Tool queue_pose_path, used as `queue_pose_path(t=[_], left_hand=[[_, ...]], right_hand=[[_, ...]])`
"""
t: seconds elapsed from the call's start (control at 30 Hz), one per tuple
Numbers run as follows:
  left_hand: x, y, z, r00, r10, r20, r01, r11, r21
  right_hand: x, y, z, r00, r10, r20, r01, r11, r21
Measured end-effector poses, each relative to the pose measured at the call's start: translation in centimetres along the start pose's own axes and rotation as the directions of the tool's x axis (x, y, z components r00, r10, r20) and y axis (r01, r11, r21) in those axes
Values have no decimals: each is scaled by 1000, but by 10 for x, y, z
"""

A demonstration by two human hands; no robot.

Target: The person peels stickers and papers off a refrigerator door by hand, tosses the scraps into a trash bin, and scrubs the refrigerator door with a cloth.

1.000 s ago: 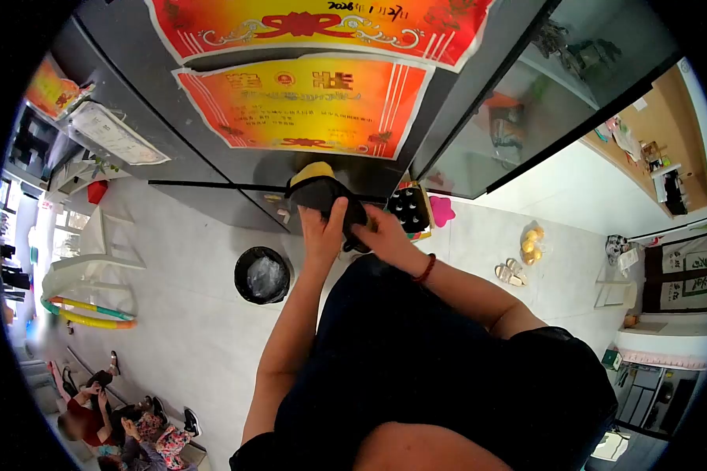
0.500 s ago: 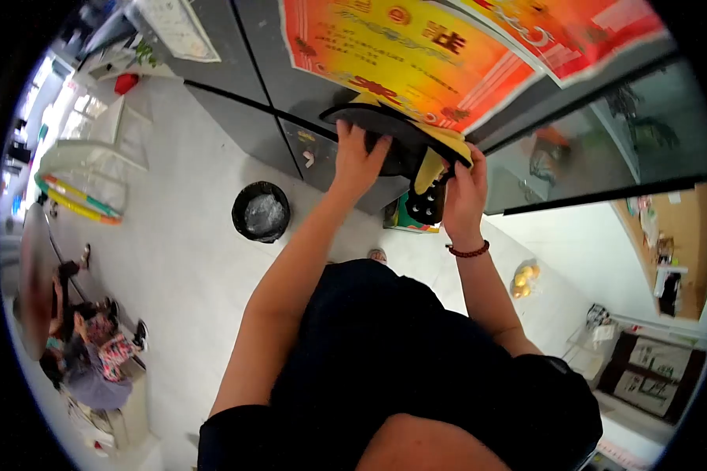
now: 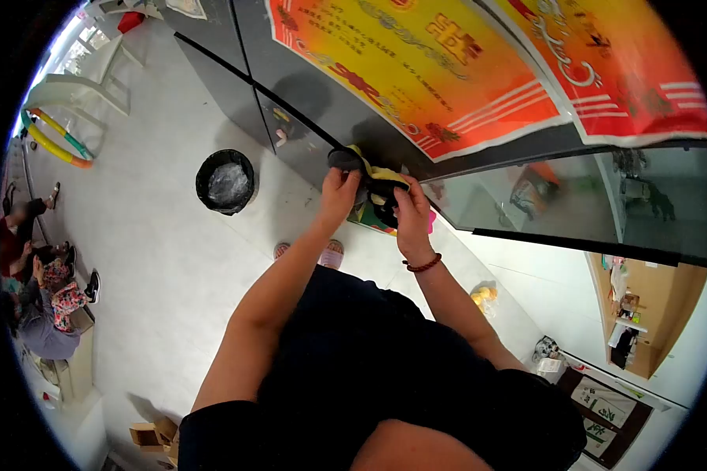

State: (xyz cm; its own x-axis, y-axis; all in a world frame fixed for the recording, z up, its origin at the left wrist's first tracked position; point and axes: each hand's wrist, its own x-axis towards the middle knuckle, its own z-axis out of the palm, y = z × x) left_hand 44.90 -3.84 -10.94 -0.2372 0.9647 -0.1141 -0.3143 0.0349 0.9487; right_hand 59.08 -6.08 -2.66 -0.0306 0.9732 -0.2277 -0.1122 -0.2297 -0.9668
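Both hands grip a soft black-and-yellow cloth item [image 3: 382, 174], bunched up in front of the grey cabinet; its exact kind is not clear. My left hand [image 3: 339, 193] pinches its dark grey, rounded end. At the other end, the fingers of my right hand [image 3: 414, 220] are closed on the black part below a yellow edge. A red bead bracelet [image 3: 423, 263] circles my right wrist. Behind the cloth, a colourful box [image 3: 369, 221] on the floor is partly hidden.
Before me rises a grey cabinet [image 3: 291, 82] bearing orange-yellow certificates [image 3: 416, 71]. A glass panel [image 3: 558, 196] extends right. On the floor stand a black-lined bin [image 3: 225, 182] and a bag of yellow fruit [image 3: 484, 297]. People [image 3: 47, 314] sit at far left; cardboard boxes [image 3: 155, 433] lie lower left.
The cloth item, spread wide against the cabinet before, is now lower and bunched smaller. My hands have come down and closer together. The view has shifted.
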Motion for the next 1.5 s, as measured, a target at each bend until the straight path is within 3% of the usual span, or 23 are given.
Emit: queue_pose_path(t=[0.03,0.13,0.3,0.33,0.43,0.53,0.63,0.67,0.77,0.8,0.83,0.9,0.93,1.03,1.07,1.17,1.2,1.3,1.33,1.43,1.5], left_hand=[[-1,17,3,1000,6,21,-5,1000,-29],[-10,62,19,996,-17,88,-8,960,280],[-14,93,47,987,145,63,-159,907,390],[-13,96,53,985,168,51,-173,887,428],[-16,93,68,912,402,86,-405,845,350],[-8,41,55,950,313,-11,-296,911,288],[-6,-38,37,996,77,-41,-52,901,430],[-5,-54,35,992,120,-22,-93,859,503],[-20,-51,27,980,-196,-38,199,968,152],[-23,-53,23,956,-292,-40,290,956,-36],[-26,-55,19,923,-384,-21,371,903,-218],[-39,-34,8,820,-569,58,527,713,-462],[-45,-36,1,826,-558,84,513,681,-522],[-56,-32,-20,823,-554,124,517,642,-566],[-58,-29,-32,820,-558,124,523,645,-556],[-59,-33,-70,818,-538,205,575,756,-313],[-57,3,-70,773,-624,115,617,697,-365],[-46,13,-122,783,-609,123,620,751,-228],[-43,17,-137,807,-576,132,590,778,-214],[-23,24,-177,875,-464,135,482,861,-163],[-4,16,-197,912,-398,101,409,903,-128]], right_hand=[[-1,-8,0,1000,30,-1,-30,998,55],[-8,-31,7,996,-21,85,10,992,128],[-15,-40,2,984,-104,144,71,974,217],[-15,-44,-3,982,-135,133,114,982,151],[-23,-57,-7,979,-190,78,165,953,254],[-23,-48,-5,989,-84,122,51,966,254],[-15,-9,-15,985,94,142,-121,974,191],[-14,0,-18,981,146,124,-166,973,161],[-10,17,-23,958,191,214,-174,980,-95],[-7,30,-22,952,72,298,6,968,-252],[-4,40,-22,892,-136,431,386,725,-571],[-6,48,-12,757,-242,607,651,360,-669],[-6,54,-6,777,-222,589,625,384,-680],[-5,67,7,801,-79,593,480,677,-559],[-2,75,9,800,-123,587,514,644,-566],[-7,86,31,891,-70,448,331,777,-535],[-7,94,43,914,-110,391,325,775,-542],[-1,91,93,948,58,314,110,864,-491],[5,97,109,957,-7,290,133,900,-416],[21,116,142,988,131,76,-111,967,-229],[33,129,153,990,138,26,-134,986,-100]])
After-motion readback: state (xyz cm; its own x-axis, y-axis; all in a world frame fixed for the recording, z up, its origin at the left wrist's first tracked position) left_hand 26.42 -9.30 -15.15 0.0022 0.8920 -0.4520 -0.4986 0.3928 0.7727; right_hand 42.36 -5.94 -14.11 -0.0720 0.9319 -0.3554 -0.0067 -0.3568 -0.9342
